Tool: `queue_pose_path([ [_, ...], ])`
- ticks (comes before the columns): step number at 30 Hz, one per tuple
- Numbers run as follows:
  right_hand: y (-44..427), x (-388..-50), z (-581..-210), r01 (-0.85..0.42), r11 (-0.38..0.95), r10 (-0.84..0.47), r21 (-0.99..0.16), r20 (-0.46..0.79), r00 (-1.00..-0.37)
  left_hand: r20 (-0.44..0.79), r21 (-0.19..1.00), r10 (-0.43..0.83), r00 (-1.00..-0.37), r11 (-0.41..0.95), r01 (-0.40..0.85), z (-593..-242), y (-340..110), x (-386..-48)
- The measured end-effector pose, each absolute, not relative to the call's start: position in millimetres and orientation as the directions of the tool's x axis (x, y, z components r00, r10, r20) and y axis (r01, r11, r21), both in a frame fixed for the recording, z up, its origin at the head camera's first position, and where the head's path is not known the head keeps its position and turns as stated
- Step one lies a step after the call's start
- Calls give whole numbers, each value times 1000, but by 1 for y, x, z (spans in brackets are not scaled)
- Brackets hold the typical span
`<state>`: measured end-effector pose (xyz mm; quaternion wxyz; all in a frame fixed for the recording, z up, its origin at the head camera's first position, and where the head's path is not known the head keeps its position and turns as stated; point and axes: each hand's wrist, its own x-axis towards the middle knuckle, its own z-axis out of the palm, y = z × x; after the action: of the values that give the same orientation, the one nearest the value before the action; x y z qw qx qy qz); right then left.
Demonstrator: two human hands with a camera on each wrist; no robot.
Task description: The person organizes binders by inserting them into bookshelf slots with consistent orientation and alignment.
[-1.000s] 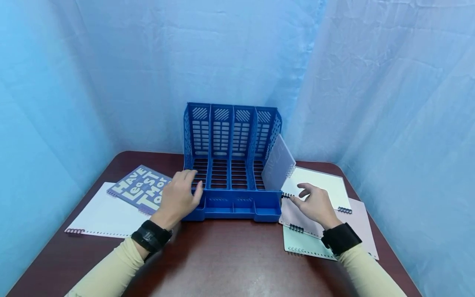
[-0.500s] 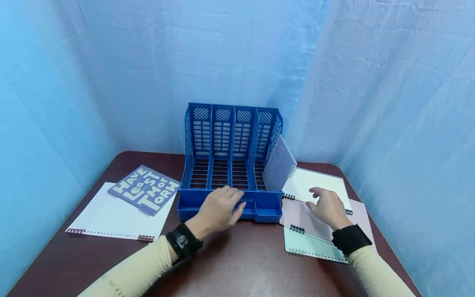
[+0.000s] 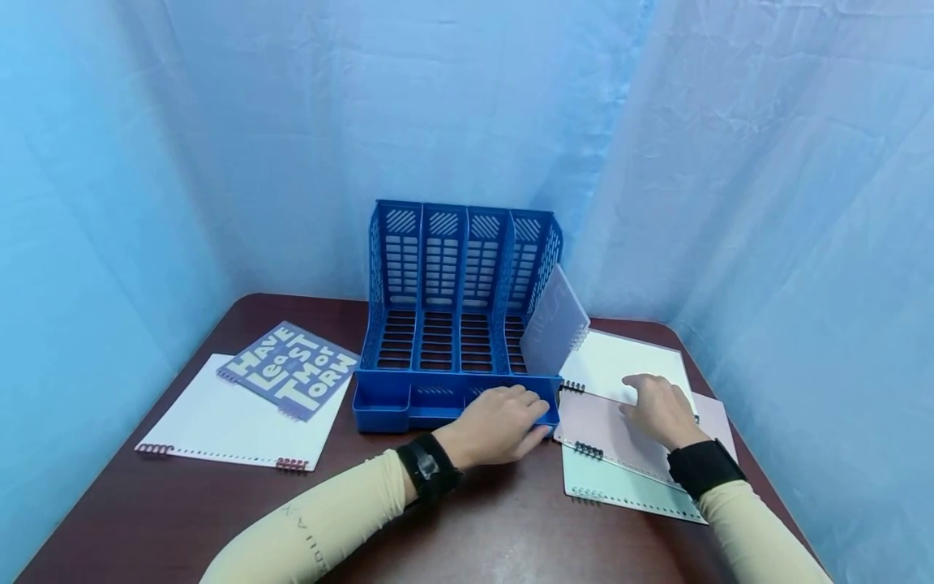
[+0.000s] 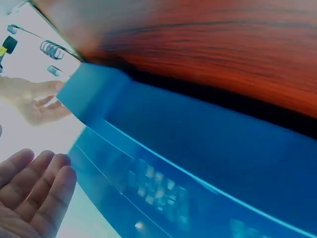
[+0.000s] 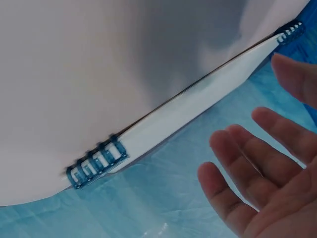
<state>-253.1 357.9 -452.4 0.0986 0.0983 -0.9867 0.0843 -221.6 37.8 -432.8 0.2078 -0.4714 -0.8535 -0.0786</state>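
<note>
A blue file organizer point(image 3: 438, 341) with several upright slots stands mid-table. My left hand point(image 3: 499, 426) is over the right end of its front trays; in the left wrist view the fingers point(image 4: 49, 191) are loosely bent and hold nothing. Whether they touch the tray is unclear. My right hand point(image 3: 660, 412) hovers by the white spiral notebook point(image 3: 620, 361) and the pale pink notebook point(image 3: 606, 418). In the right wrist view its fingers point(image 5: 235, 171) are spread and empty, near a notebook's ring binding point(image 5: 96, 163). A purple notebook point(image 3: 554, 324) leans upright in the rightmost slot.
A mint green notebook point(image 3: 627, 483) lies under the pink one on the right. To the left, a purple lettered notebook point(image 3: 292, 369) overlaps a white spiral notebook point(image 3: 219, 430). Light blue curtains point(image 3: 467, 97) surround the brown table point(image 3: 496, 527).
My left hand has swept right along the organizer's front, from its left end to its right end. My right hand has shifted slightly right over the notebooks.
</note>
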Motion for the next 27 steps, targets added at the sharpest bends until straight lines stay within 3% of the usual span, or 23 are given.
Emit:
queue_pose_path([
  [12,373,-254,-462,-178,981,-172,-82,68,-983,195,-2,849,-491,501,865,-429,96,-222],
  [20,375,-251,-463,-182,983,-183,-27,-15,-983,103,61,849,-518,514,856,-428,123,-226],
  [27,374,-252,-466,-199,979,-200,-32,-46,-979,94,36,833,-546,545,838,-435,141,-229],
])
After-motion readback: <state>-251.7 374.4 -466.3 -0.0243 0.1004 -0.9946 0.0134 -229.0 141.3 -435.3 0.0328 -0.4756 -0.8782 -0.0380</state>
